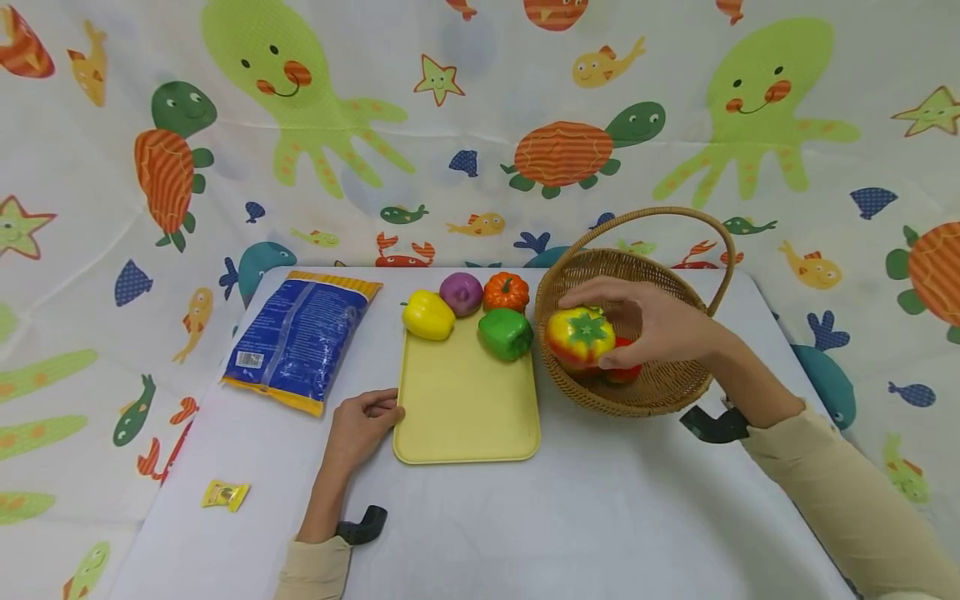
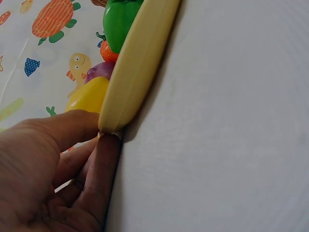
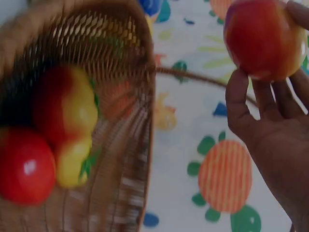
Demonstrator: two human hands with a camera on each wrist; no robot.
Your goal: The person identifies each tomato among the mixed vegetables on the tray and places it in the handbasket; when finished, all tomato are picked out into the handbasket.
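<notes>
My right hand [image 1: 660, 321] holds a red-and-yellow toy tomato [image 1: 581, 333] with a green star-shaped top, over the left side of a wicker basket [image 1: 667, 392]. In the right wrist view, fingers and thumb spread around the tomato [image 3: 265, 41]. Inside the basket lie a red tomato [image 3: 26, 166] and a red-and-yellow fruit [image 3: 65, 106]. My left hand [image 1: 363, 429] pinches the left edge of a yellow tray [image 1: 468, 417], thumb on top and fingers beneath in the left wrist view. A yellow pepper [image 1: 429, 315] and green pepper [image 1: 506, 335] sit towards the tray's far end.
Behind the peppers are a purple onion-like vegetable [image 1: 461, 294] and a small orange pumpkin [image 1: 506, 292]. A blue-and-yellow bag [image 1: 300, 337] lies at the left, with a small yellow packet [image 1: 225, 495] nearer. The basket's handle [image 1: 645, 215] arches up. A patterned cloth [image 1: 480, 125] hangs behind the table.
</notes>
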